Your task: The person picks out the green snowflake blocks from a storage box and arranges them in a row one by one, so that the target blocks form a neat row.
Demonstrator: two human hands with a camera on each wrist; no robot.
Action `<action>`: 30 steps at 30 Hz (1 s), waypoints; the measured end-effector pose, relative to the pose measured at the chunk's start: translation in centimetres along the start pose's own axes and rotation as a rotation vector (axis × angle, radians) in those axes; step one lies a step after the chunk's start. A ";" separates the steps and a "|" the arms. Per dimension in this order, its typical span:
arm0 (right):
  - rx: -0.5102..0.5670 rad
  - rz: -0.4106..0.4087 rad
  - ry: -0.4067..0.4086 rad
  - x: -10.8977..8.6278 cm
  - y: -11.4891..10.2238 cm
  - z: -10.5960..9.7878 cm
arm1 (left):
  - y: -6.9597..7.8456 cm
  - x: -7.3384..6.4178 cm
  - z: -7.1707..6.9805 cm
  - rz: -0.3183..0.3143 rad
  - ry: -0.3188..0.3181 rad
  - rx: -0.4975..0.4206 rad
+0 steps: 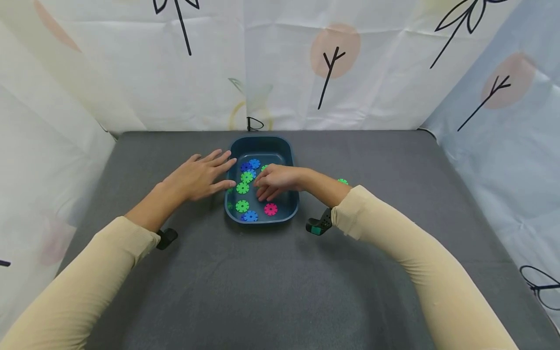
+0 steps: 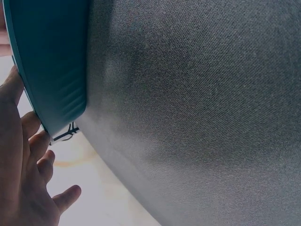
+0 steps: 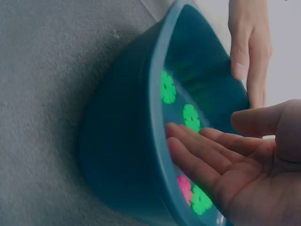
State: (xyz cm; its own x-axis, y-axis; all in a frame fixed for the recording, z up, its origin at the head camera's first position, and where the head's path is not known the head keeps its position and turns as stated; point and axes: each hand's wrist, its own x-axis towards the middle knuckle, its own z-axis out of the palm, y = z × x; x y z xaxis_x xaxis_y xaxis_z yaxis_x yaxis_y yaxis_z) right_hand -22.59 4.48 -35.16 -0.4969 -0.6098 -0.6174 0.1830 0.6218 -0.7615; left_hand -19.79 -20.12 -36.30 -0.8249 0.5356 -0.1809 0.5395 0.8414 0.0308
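On grey cloth [image 1: 262, 287], in a blue plastic tub [image 1: 262, 145], a pink notched disc [image 1: 271, 209] is set nearer the relaxed, empty right hand [image 1: 279, 180] than the splayed left hand [image 1: 202, 176].

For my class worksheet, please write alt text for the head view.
A right hand reaches down into a dark blue tub of green, blue and pink notched discs, while the left hand touches its left side. The tub stands on a gray table.
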 end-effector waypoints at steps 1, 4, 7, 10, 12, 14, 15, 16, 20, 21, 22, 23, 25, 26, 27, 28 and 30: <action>0.002 0.003 -0.012 0.1 0.1 0.1 | 0.0 0.0 0.0 0.003 0.001 -0.002; 0.013 0.007 -0.038 0.5 0.2 0.5 | 0.0 0.0 0.0 0.012 0.007 -0.004; 0.029 -0.007 -0.055 0.8 0.1 0.9 | -0.1 -0.1 -0.1 0.019 0.008 -0.005; 0.023 -0.028 -0.077 1.1 0.0 1.5 | -0.1 -0.2 -0.1 0.027 0.009 -0.007; 0.019 -0.036 -0.089 1.4 -0.1 1.9 | -0.1 -0.2 -0.1 0.030 0.009 -0.010; 0.010 -0.044 -0.099 1.6 -0.2 2.2 | -0.1 -0.2 -0.1 0.031 0.010 -0.011; 0.006 -0.047 -0.101 1.7 -0.3 2.4 | -0.1 -0.2 -0.1 0.029 0.009 -0.010; 0.002 -0.051 -0.103 1.7 -0.4 2.5 | -0.2 -0.2 -0.1 0.028 0.010 -0.009; -0.019 -0.067 -0.106 2.0 -0.6 3.1 | -0.2 -0.2 -0.1 0.031 0.015 -0.011; -0.024 -0.070 -0.107 2.0 -0.6 3.3 | -0.2 -0.2 -0.1 0.033 0.014 -0.012; -0.031 -0.073 -0.106 2.1 -0.6 3.4 | -0.2 -0.2 -0.1 0.036 0.015 -0.015; -0.036 -0.075 -0.105 2.1 -0.6 3.6 | -0.2 -0.2 -0.1 0.039 0.013 -0.017; -0.044 -0.081 -0.102 2.1 -0.7 3.9 | -0.2 -0.2 -0.1 0.041 0.011 -0.017; -0.043 -0.083 -0.100 2.1 -0.7 4.1 | -0.2 -0.3 -0.1 0.041 0.011 -0.017; -0.043 -0.086 -0.096 2.1 -0.7 4.3 | -0.2 -0.3 -0.1 0.040 0.011 -0.015; -0.042 -0.089 -0.091 2.1 -0.7 4.4 | -0.1 -0.3 -0.1 0.040 0.013 -0.014; -0.029 -0.093 -0.084 2.0 -0.6 4.7 | -0.2 -0.3 0.0 0.038 0.016 -0.005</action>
State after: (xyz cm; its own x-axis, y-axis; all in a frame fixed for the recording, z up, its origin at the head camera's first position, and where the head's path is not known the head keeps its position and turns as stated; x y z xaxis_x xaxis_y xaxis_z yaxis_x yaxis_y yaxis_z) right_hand -19.78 0.55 -36.86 -0.4375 -0.7040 -0.5595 0.1139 0.5738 -0.8110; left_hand -19.66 -20.40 -36.23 -0.8067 0.5679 -0.1636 0.5694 0.8210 0.0423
